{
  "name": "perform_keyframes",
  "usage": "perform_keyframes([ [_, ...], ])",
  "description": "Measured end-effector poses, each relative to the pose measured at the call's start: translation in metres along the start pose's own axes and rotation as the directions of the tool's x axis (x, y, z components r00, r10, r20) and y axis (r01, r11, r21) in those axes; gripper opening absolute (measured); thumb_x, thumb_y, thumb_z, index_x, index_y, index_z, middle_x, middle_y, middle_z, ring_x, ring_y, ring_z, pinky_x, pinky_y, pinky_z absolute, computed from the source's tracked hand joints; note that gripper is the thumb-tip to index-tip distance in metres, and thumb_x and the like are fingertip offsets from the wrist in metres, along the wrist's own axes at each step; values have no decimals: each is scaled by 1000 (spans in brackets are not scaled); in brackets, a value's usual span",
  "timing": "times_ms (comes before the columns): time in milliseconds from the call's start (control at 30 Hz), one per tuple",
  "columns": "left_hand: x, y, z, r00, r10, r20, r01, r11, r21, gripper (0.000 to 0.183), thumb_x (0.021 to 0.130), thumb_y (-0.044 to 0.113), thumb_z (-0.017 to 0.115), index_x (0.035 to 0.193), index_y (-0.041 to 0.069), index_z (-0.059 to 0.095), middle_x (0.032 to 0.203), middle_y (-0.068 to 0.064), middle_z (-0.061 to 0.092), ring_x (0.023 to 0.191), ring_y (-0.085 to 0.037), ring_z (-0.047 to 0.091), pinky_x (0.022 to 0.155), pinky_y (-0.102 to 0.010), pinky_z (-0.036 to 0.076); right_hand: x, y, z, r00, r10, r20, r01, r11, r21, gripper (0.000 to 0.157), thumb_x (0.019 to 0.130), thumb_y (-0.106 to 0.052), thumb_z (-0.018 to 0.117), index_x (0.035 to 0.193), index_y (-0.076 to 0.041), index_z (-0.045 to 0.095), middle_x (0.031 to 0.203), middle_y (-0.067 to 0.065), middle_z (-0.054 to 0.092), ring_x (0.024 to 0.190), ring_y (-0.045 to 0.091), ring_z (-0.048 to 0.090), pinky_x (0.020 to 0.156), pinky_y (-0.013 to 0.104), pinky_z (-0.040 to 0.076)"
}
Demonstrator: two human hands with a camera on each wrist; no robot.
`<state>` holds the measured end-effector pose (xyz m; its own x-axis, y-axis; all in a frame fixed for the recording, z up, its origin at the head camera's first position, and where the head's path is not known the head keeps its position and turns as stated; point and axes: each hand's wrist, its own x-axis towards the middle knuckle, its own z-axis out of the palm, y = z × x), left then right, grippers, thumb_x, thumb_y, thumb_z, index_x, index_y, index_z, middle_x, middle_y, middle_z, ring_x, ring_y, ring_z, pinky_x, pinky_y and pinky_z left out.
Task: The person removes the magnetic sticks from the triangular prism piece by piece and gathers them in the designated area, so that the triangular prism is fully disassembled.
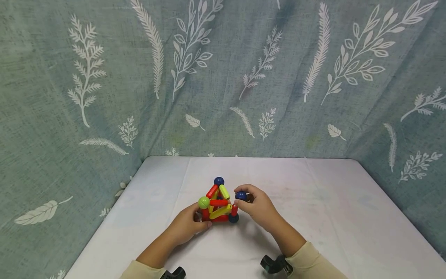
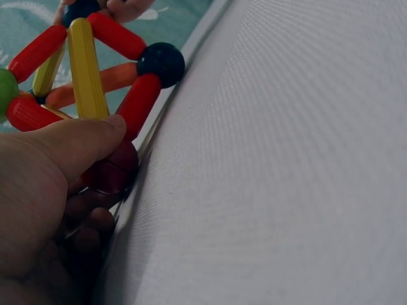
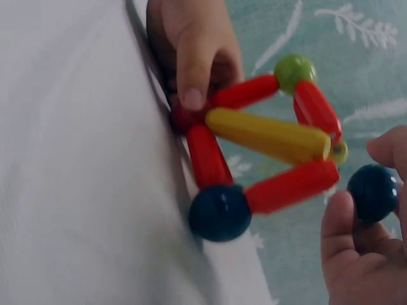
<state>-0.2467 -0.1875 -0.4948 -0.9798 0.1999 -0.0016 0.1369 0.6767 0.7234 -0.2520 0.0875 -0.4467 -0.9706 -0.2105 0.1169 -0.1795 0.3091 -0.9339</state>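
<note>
A magnetic stick-and-ball frame (image 1: 220,203) of red and yellow rods stands on the table. Its corners include a green ball (image 3: 295,74), a low blue ball (image 3: 220,213) and a blue ball (image 1: 218,181) at the top. At the lower left corner, my left hand (image 1: 186,226) grips a dark red ball (image 2: 115,168), thumb in front. Between thumb and fingers, my right hand (image 1: 259,207) pinches a loose dark blue ball (image 3: 373,194). In the right wrist view this ball is a little apart from the free ends of a red rod (image 3: 292,186) and a yellow rod (image 3: 270,135).
A white cloth covers the table (image 1: 313,193). Behind and beside it hangs a green curtain (image 1: 223,77) with white leaf prints. Black wrist devices (image 1: 275,264) sit near both cream sleeves (image 1: 313,263).
</note>
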Motion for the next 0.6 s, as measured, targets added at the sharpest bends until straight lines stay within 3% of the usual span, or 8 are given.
perform_keyframes([
  [433, -1, 2, -1, 1000, -6, 13, 6, 1000, 1, 53, 82, 33, 90, 128, 27, 64, 92, 5, 62, 81, -16, 55, 67, -33, 45, 18, 32, -24, 991, 109, -81, -120, 981, -151, 35, 97, -20, 75, 131, -21, 68, 130, 6, 67, 110, 22, 67, 85, 39, 57],
  [600, -1, 3, 0, 1000, -1, 11, 1, 1000, -2, 52, 82, 32, 90, 127, 26, 64, 94, 5, 62, 83, -16, 55, 68, -33, 45, 29, 47, -34, 981, 163, -109, -178, 973, -147, 37, 96, -19, 75, 133, -20, 67, 134, 9, 65, 98, 22, 66, 75, 34, 56],
])
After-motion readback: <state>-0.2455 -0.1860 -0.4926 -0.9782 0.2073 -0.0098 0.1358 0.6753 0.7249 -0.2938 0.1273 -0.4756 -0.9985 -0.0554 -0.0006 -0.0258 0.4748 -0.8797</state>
